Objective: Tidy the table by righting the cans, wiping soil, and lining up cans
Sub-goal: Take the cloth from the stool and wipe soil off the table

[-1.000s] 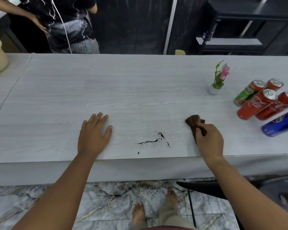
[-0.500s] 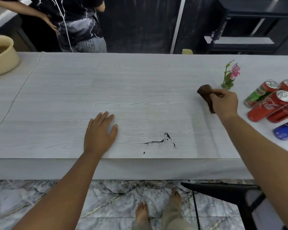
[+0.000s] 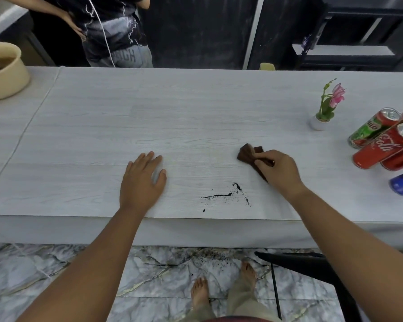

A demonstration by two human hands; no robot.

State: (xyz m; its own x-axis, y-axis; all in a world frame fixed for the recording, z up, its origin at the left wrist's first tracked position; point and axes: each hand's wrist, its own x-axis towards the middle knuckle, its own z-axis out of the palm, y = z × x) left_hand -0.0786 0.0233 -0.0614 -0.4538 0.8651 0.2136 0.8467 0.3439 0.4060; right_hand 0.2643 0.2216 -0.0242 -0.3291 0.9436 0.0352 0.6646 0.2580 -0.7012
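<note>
Our right hand [image 3: 277, 169] pinches the soft, limp brown cloth [image 3: 248, 154] just beyond the soil [image 3: 228, 194]; bunched, it should wipe well. Our left hand [image 3: 142, 180] lies flat, fingers spread, left of the soil.

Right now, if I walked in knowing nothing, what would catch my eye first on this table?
Probably the dark smear of soil near the front edge of the pale table, between the two hands. Just right of it, the right hand grips a brown cloth, while the left hand lies flat. At the far right, a cluster of cans and a small pink flower add colour.
</note>
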